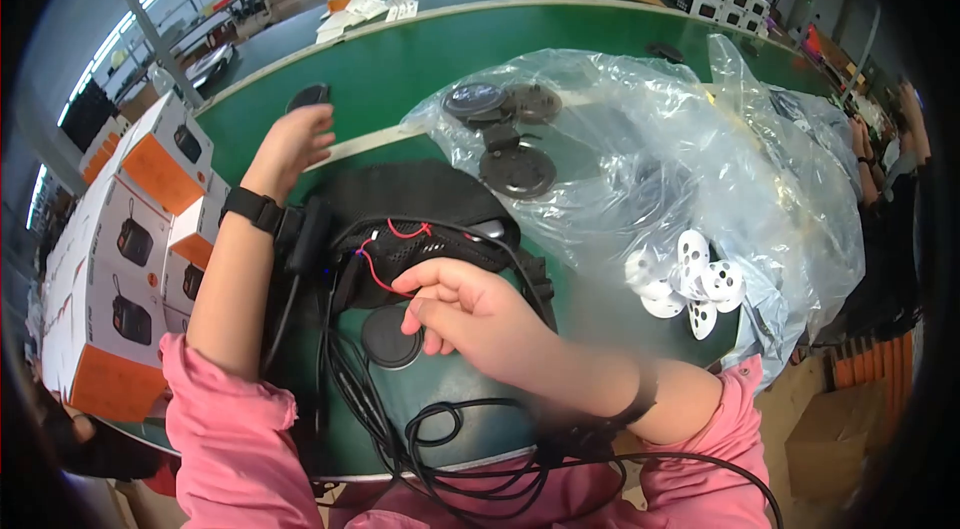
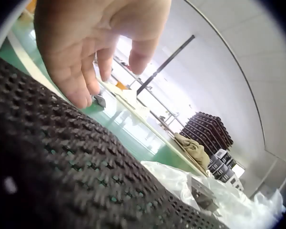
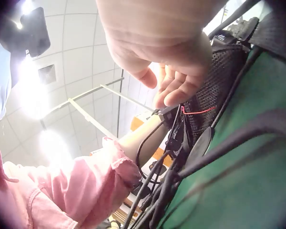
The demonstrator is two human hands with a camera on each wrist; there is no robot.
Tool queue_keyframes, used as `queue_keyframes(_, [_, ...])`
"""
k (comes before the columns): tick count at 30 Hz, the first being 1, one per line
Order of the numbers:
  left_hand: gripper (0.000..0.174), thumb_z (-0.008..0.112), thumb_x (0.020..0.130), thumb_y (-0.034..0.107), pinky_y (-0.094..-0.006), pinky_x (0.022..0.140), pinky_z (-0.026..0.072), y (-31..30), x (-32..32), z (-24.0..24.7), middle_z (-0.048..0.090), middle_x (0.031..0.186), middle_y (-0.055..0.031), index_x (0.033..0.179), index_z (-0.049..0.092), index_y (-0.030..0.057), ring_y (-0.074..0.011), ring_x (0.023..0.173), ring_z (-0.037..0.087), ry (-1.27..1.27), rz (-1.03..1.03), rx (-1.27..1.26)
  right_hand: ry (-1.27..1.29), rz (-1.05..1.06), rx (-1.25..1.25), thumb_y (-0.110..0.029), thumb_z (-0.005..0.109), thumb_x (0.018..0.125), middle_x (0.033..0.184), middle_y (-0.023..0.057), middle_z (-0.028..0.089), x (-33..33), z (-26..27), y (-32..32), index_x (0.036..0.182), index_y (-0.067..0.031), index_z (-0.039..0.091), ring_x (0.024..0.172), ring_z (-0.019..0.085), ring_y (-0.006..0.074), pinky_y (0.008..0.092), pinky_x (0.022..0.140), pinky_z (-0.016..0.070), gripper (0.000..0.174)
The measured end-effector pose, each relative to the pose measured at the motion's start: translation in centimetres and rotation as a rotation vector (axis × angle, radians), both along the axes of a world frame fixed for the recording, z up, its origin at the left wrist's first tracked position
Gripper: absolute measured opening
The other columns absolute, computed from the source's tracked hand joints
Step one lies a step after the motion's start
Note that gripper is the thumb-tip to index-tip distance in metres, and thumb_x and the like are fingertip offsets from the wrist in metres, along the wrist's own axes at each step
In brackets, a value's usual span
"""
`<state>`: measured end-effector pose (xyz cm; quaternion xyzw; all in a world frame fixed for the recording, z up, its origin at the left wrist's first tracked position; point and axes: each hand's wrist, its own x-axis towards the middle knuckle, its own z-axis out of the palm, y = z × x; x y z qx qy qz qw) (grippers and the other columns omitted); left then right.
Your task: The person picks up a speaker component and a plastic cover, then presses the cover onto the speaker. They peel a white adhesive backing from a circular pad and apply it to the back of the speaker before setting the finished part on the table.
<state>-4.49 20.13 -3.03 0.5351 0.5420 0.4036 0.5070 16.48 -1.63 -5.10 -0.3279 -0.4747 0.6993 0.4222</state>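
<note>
My left hand (image 1: 292, 147) reaches over the far left side of a black mesh bag (image 1: 400, 189), its fingers loosely bent. A small black round piece (image 1: 308, 95) lies on the green table just beyond those fingers. In the left wrist view the left hand (image 2: 100, 43) shows nothing between thumb and fingers. My right hand (image 1: 462, 314) hovers by the bag's near edge, fingers loosely curled around nothing. Below its fingertips sits a black disc (image 1: 390, 339), seen almost edge-on in the right wrist view. A red cord (image 1: 375, 269) trails from the bag close to this hand.
Black cables (image 1: 400, 439) loop along the table's front edge. A clear plastic bag (image 1: 640, 139) with black round mounts (image 1: 517, 172) spreads to the right, near white spotted pieces (image 1: 700, 284). Stacked white and orange boxes (image 1: 120, 259) line the left side.
</note>
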Motion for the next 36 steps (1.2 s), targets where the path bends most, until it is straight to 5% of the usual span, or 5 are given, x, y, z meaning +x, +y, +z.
queue_keyframes(5, [0.020, 0.054, 0.080, 0.018, -0.0185, 0.062, 0.0394, -13.2, 5.5, 5.3, 0.058, 0.080, 0.0019, 0.092, 0.060, 0.0032, -0.0067, 0.070, 0.051, 0.303, -0.133, 0.443, -0.070, -0.057, 0.060, -0.011, 0.044, 0.086, 0.077, 0.0005, 0.055, 0.0, -0.1, 0.0, 0.102, -0.0046, 0.051, 0.061, 0.048, 0.0047, 0.0175, 0.056, 0.0385, 0.018])
queue_keyframes(12, [0.028, 0.068, 0.062, 0.026, -0.0338, 0.061, 0.0435, -22.4, 4.1, 0.9, 0.053, 0.072, -0.0080, 0.076, 0.056, 0.0049, -0.0265, 0.070, 0.053, 1.192, -0.319, 0.589, -0.126, -0.187, -0.016, -0.015, 0.047, 0.085, 0.065, -0.0006, 0.051, -0.1, -0.8, 0.2, 0.091, -0.0057, 0.054, 0.053, 0.043, 0.0039, 0.0176, 0.048, 0.0342, 0.014])
queue_keyframes(20, [0.035, 0.066, 0.065, 0.021, -0.0338, 0.068, 0.0447, -22.3, 3.0, -0.8, 0.055, 0.085, -0.0121, 0.093, 0.055, 0.0020, -0.0281, 0.078, 0.055, 1.187, -0.466, 0.552, -0.184, -0.185, -0.006, -0.009, 0.048, 0.082, 0.065, -0.0015, 0.052, -0.5, -0.6, 0.4, 0.091, -0.0036, 0.055, 0.053, 0.043, 0.0028, 0.0167, 0.047, 0.0340, 0.013])
queue_keyframes(27, [0.029, 0.057, 0.073, 0.005, -0.0319, 0.066, 0.0486, -21.8, 3.1, -1.2, 0.060, 0.088, -0.0161, 0.101, 0.056, -0.0018, -0.0290, 0.076, 0.060, 0.560, -0.236, 0.820, -0.161, -0.158, 0.191, -0.004, 0.061, 0.076, 0.075, 0.0021, 0.061, -1.0, -0.5, -0.5, 0.085, 0.0018, 0.060, 0.060, 0.053, 0.0009, 0.0143, 0.051, 0.0405, 0.011])
queue_keyframes(36, [0.051, 0.047, 0.074, -0.001, -0.0342, 0.084, 0.0400, -22.6, 3.6, -0.5, 0.044, 0.117, -0.0241, 0.122, 0.035, -0.0079, -0.0347, 0.098, 0.050, 0.768, -0.415, 0.805, -0.237, -0.247, 0.231, -0.003, 0.060, 0.076, 0.080, 0.0065, 0.063, -0.8, -0.2, -0.7, 0.086, 0.0044, 0.062, 0.070, 0.058, 0.0064, 0.0177, 0.062, 0.0462, 0.013])
